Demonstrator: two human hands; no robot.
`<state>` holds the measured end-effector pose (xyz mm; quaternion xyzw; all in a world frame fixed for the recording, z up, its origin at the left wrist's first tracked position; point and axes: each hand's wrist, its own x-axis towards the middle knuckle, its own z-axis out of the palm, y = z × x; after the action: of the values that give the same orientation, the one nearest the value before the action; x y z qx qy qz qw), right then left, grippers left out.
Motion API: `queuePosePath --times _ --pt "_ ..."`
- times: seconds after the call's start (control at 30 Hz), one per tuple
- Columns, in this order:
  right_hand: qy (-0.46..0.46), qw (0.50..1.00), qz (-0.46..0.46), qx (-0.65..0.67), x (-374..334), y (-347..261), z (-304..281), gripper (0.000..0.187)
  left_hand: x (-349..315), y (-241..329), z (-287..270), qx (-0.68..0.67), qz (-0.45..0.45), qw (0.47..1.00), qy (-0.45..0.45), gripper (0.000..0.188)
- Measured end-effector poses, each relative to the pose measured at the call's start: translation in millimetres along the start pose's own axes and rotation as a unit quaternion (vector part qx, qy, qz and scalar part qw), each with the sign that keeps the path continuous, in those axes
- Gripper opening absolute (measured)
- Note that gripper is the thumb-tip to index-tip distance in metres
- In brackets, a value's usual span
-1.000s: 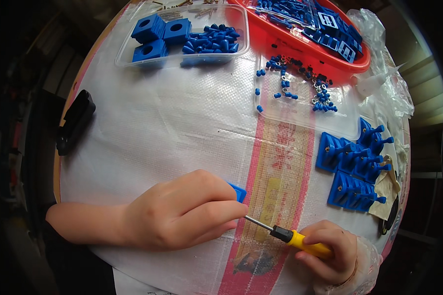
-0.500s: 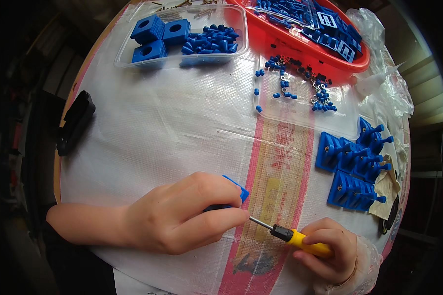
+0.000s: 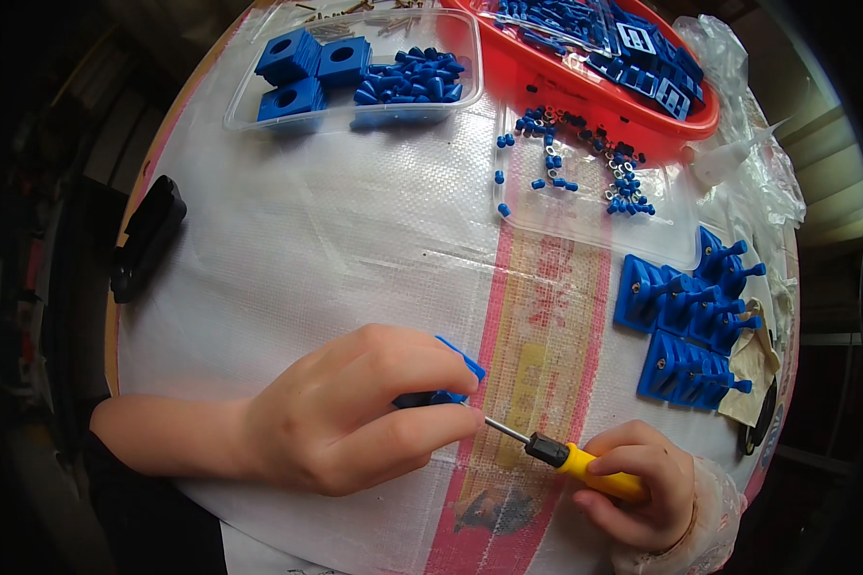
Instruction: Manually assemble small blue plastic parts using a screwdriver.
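Observation:
My left hand [image 3: 369,412] is closed round a blue plastic part [image 3: 462,359], most of which the fingers cover. In my right hand [image 3: 647,479] is a screwdriver [image 3: 585,467] with a yellow and black handle. Its metal shaft points left, and the tip disappears at the fingertips of the left hand beside the blue part. Whether the tip sits in a screw cannot be seen. To the right lie several blue assembled pieces [image 3: 690,316], flat plates with knobbed stems and small brass-coloured screw heads.
At the back stands a clear tub [image 3: 474,72] of blue square blocks, cones and screws. Next to it is a red basin [image 3: 704,125] of blue parts. A clear lid [image 3: 671,230] carries small blue caps and nuts. A black object [image 3: 149,235] lies at left, crumpled plastic [image 3: 771,182] at right.
The left hand's fingers have shifted slightly, showing a little more of the blue part. The screwdriver and right hand have barely moved.

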<state>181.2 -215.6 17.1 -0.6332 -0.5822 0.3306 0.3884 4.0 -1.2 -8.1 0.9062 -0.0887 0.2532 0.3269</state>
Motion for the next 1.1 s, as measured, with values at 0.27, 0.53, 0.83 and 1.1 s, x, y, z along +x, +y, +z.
queuePosePath --times 0.27,0.53,0.83,1.1 --pt "-0.016 1.000 -0.002 0.001 0.4 -0.3 -2.3 0.032 -1.3 0.7 -1.6 0.013 -0.023 1.000 0.016 0.036" --pt "-0.005 1.000 -0.015 -0.003 1.4 -0.5 -1.7 0.032 -1.5 1.3 -2.8 0.008 -0.035 0.999 0.008 0.040" --pt "0.018 0.999 -0.025 -0.009 0.7 1.6 0.2 0.031 -1.1 1.6 -2.5 0.031 -0.034 0.999 0.005 0.043" --pt "0.043 0.992 -0.082 -0.080 -0.7 5.3 1.8 0.028 -1.5 3.3 -2.6 -0.002 -0.007 1.000 -0.003 0.042"
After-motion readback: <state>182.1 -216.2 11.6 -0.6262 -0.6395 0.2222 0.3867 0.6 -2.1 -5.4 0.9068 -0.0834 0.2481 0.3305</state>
